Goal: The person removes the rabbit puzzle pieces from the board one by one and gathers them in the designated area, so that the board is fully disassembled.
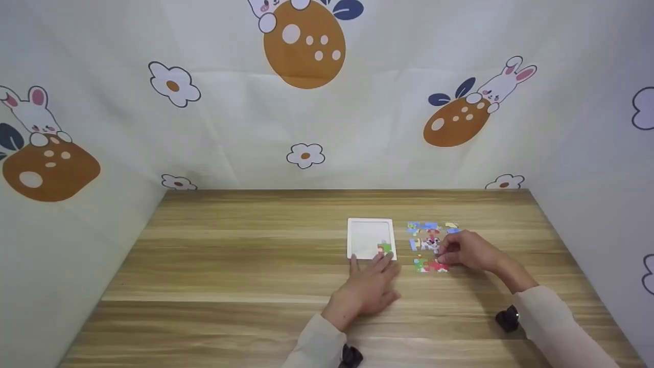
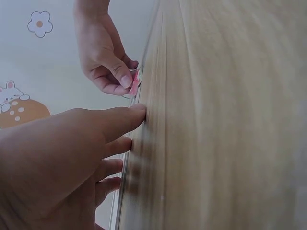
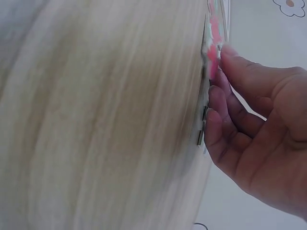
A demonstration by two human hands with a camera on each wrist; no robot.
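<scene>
A white puzzle tray (image 1: 364, 236) lies on the table, with a green puzzle piece (image 1: 385, 247) in its lower right corner. My left hand (image 1: 369, 289) rests at the tray's near edge, its fingers extended and fingertips on the rim. To the right of the tray, my right hand (image 1: 471, 250) pinches a red puzzle piece (image 3: 213, 60) between thumb and fingers, low over the table. The same red piece (image 2: 135, 84) shows tilted at the fingertips in the left wrist view. Partly hidden by that hand, several loose puzzle pieces (image 1: 421, 264) lie in rows.
The wooden table (image 1: 230, 260) meets a patterned cloth wall (image 1: 230, 112) at the back, with more cloth at both sides. A blue puzzle piece (image 1: 430, 225) lies in the far row. Dark wrist cameras (image 1: 507, 319) sit at both sleeves.
</scene>
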